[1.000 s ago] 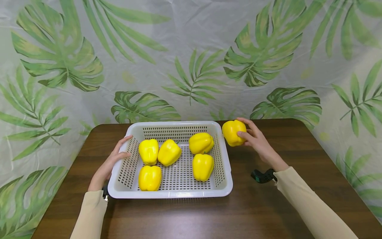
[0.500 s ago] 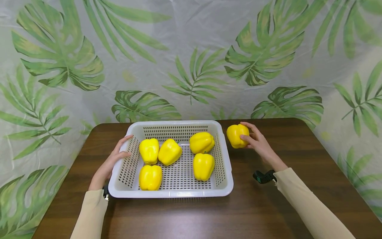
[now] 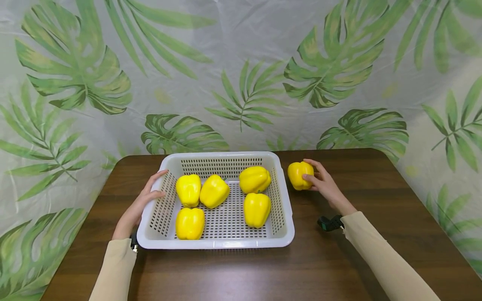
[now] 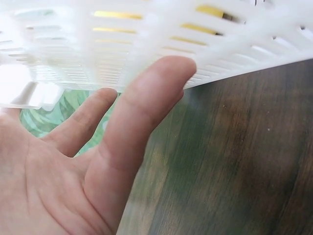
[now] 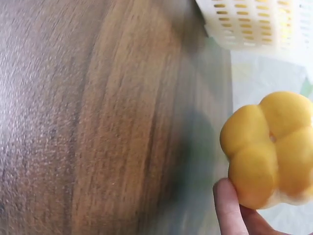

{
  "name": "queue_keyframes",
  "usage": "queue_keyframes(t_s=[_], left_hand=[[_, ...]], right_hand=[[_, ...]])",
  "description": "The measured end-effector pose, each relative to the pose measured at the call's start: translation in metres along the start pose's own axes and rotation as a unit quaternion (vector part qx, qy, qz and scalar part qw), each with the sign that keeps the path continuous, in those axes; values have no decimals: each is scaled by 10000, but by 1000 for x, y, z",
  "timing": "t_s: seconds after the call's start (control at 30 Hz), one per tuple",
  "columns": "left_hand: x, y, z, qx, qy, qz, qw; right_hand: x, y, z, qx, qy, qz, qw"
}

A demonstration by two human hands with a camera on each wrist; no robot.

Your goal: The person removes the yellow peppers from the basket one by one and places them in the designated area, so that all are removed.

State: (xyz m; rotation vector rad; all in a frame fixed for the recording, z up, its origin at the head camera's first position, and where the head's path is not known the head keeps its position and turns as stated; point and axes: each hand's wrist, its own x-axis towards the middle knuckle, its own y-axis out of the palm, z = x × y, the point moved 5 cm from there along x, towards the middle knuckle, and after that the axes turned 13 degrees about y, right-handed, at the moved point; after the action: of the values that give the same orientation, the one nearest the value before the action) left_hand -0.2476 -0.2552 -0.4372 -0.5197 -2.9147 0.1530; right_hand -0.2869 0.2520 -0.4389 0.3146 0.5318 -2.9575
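A white perforated plastic basket (image 3: 215,244) stands on the table, with several yellow bell peppers (image 3: 190,224) lying inside. My left hand (image 3: 136,207) rests at the basket's left rim, thumb and fingers spread and fairly straight; from the left wrist view, the thumb (image 4: 132,107) lies near the slotted wall. Just right of the basket, my right hand (image 3: 326,184) holds another yellow bell pepper (image 3: 300,174) between thumb and fingers. The right wrist view shows this bell pepper's lobed end (image 5: 271,147), with fingertips along its lower side. Whether it touches the table is unclear.
The dark wooden table (image 3: 226,276) extends around the basket, its back edge close behind. A leaf-patterned grey cloth (image 3: 241,50) hangs beyond that edge. Black straps with small devices sit at both wrists, the right one (image 3: 329,223) sticking out over the table.
My right hand has moved right and downward toward the table with its bell pepper, away from the basket's rim. The left hand and the basket stay in place.
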Motion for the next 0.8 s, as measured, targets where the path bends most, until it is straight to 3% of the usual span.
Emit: queue_keyframes(t_s=[0.47, 0.8], left_hand=[[0, -1, 1, -77, 107, 13, 9999], [-1, 1, -2, -146, 178, 41, 9997]], right_hand=[[2, 1, -2, 3, 201, 189, 9996], [9, -2, -14, 95, 113, 269, 9995]])
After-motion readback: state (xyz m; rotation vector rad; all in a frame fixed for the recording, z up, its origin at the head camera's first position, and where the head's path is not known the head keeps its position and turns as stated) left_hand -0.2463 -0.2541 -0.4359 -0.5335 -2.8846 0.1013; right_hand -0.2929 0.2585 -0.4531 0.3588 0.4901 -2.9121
